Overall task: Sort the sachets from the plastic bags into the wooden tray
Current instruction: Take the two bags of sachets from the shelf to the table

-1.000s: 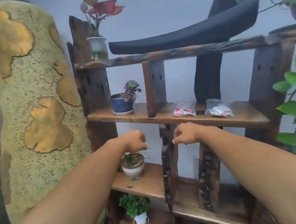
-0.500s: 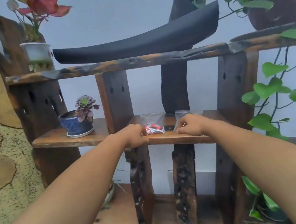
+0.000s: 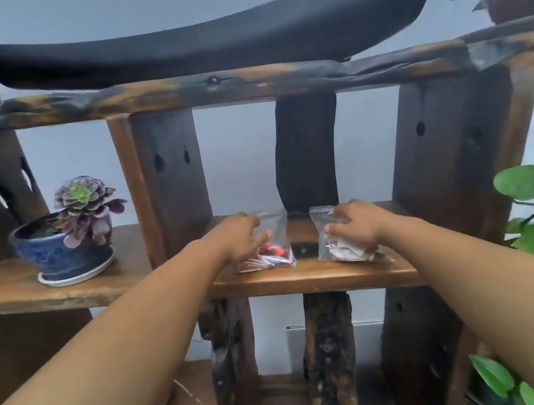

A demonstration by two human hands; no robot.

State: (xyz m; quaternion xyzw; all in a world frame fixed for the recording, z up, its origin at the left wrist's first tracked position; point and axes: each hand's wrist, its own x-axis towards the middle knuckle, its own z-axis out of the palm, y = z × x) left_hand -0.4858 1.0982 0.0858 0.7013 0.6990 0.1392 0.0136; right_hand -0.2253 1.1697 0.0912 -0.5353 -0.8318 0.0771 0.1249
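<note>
Two clear plastic bags lie side by side on a wooden shelf (image 3: 308, 276) at chest height. The left bag (image 3: 277, 235) holds red and white sachets. The right bag (image 3: 349, 253) holds pale sachets. My left hand (image 3: 239, 237) grips the left bag's left edge, thumb on top. My right hand (image 3: 356, 227) covers the right bag's top, fingers curled over it and thumb pressing its front. Both bags rest on the board.
A blue pot with a purple succulent (image 3: 59, 258) stands on the shelf to the left, past a thick upright post (image 3: 172, 181). A black curved piece (image 3: 200, 45) sits on the top board. Green vine leaves (image 3: 519, 182) hang at the right. Lower shelves are below.
The view has closed in on the shelf. Both hands have gone from closed fists at the shelf's front edge onto the two bags, fingers spread around them.
</note>
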